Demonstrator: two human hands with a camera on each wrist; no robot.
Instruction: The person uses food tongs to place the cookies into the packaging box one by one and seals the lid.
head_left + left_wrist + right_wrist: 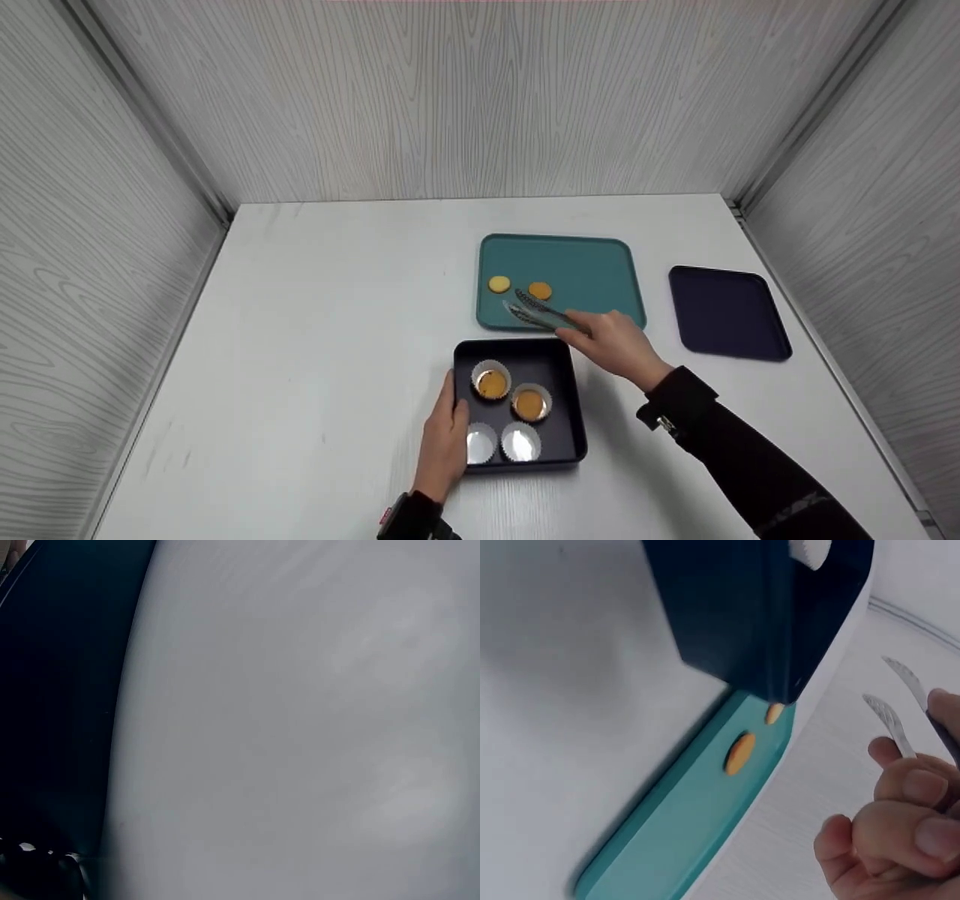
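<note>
Tongs over the teal tray, pinched in the right hand

Head view: tong tips apart near two cookies; left hand lies flat-fingered against the dark box; left wrist view: blurred box wall only; right wrist view: fingers curled round the tongs.

1. The left hand lay near the body with its fingers straight and pointing away from the person, the palm side pressed flat against what stood beside it.
2. Its wrist wore a dark cuff at the lower edge of the head view, with a small red mark on it.
3. The right arm reached forward and to the left across the body in a long black sleeve, with a strap around the wrist.
4. The right hand was curled, back upward, its thumb and fingers pinched around the tongs.
5. The two hands were well apart.
</note>
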